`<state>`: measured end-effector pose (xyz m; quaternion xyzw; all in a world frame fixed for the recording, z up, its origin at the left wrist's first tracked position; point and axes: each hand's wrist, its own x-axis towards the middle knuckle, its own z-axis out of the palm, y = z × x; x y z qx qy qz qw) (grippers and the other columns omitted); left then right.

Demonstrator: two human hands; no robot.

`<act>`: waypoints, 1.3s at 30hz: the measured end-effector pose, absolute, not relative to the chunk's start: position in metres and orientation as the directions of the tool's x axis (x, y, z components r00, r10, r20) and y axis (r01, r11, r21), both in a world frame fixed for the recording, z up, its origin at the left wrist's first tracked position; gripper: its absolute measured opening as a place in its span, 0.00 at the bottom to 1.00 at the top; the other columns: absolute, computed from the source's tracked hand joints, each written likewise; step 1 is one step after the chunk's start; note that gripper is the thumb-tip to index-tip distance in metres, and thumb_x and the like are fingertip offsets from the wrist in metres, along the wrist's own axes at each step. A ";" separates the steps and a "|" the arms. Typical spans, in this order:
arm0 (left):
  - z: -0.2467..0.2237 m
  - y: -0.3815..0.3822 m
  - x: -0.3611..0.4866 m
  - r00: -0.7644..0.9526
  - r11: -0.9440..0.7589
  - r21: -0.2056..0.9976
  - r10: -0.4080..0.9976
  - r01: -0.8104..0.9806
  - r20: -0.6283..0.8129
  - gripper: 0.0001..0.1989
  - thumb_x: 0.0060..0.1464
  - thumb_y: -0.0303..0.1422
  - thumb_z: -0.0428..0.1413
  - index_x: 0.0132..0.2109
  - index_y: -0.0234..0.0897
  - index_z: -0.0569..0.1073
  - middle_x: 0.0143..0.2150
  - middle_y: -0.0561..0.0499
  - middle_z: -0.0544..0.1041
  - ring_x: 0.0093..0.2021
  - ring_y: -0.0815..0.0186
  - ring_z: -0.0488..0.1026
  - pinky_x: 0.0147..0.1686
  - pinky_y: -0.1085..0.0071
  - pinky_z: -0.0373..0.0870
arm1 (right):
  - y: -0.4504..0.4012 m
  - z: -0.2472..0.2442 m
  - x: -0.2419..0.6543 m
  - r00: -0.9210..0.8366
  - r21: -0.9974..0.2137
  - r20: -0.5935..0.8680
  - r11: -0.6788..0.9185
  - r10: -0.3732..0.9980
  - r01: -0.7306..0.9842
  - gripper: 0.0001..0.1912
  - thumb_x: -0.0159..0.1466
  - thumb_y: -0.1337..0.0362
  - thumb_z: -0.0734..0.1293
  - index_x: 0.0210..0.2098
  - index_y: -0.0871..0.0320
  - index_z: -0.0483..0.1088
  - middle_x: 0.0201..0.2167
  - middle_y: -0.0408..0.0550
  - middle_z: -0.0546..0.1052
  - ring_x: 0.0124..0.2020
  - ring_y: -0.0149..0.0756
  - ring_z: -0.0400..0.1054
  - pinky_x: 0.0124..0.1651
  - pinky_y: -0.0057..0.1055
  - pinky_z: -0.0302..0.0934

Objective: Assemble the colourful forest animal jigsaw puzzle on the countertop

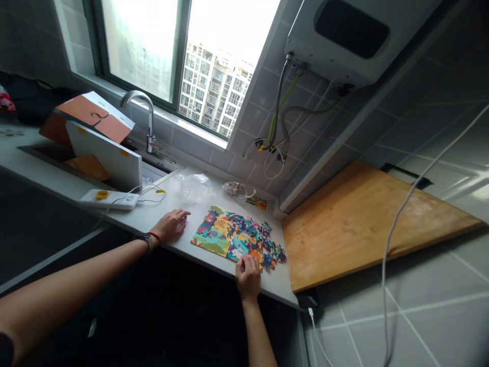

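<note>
A colourful jigsaw puzzle [212, 232] lies on the white countertop, its left part joined into a picture. Loose puzzle pieces [272, 251] are heaped over and beside its right part. To the left of the puzzle, my left hand [171, 225] rests on the counter with its fingers stretched out, holding nothing. My right hand [248, 278] is curled closed at the puzzle's lower edge, close to the loose pieces. Whatever its fingers hold, if anything, is hidden.
Behind the puzzle are a clear plastic bag [194, 187], a small wrapped bundle [234, 188] and a picture card [257, 203]. A power strip [110, 199] lies left. Boxes [110, 158] stand in the sink by the faucet [150, 122]. A wooden board [367, 224] is on the right.
</note>
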<state>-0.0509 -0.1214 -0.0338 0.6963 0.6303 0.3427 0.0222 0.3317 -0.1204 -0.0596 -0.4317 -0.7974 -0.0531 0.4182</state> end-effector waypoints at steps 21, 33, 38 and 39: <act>-0.035 -0.121 -0.049 -0.101 -0.096 0.422 0.902 0.902 0.421 0.18 0.54 0.34 0.52 0.49 0.38 0.79 0.45 0.41 0.81 0.46 0.51 0.78 0.52 0.57 0.73 | -0.117 -0.056 0.317 -0.195 -0.353 0.538 0.429 0.820 0.831 0.12 0.66 0.69 0.62 0.41 0.57 0.78 0.41 0.55 0.77 0.46 0.48 0.70 0.53 0.42 0.67; -0.034 -0.122 -0.052 -0.097 -0.091 0.420 0.909 0.903 0.404 0.13 0.57 0.35 0.53 0.38 0.39 0.82 0.42 0.42 0.80 0.44 0.53 0.77 0.50 0.59 0.74 | -0.068 -0.013 0.430 0.297 -0.451 0.288 -0.145 0.910 0.881 0.10 0.59 0.62 0.70 0.36 0.59 0.81 0.36 0.60 0.83 0.43 0.52 0.76 0.48 0.41 0.68; -0.033 -0.122 -0.052 -0.099 -0.083 0.416 0.912 0.905 0.398 0.13 0.58 0.35 0.53 0.39 0.39 0.83 0.43 0.42 0.80 0.44 0.53 0.78 0.49 0.60 0.74 | -0.067 -0.026 0.431 0.379 -0.481 0.280 -0.212 0.882 0.851 0.15 0.58 0.54 0.73 0.39 0.59 0.81 0.42 0.62 0.84 0.47 0.52 0.77 0.49 0.39 0.68; -0.033 -0.122 -0.052 -0.100 -0.081 0.415 0.912 0.906 0.398 0.13 0.58 0.35 0.53 0.39 0.39 0.83 0.43 0.43 0.80 0.44 0.53 0.78 0.49 0.60 0.74 | -0.066 -0.029 0.429 0.397 -0.493 0.288 -0.220 0.871 0.842 0.17 0.58 0.54 0.73 0.40 0.60 0.81 0.44 0.63 0.84 0.48 0.53 0.77 0.49 0.39 0.68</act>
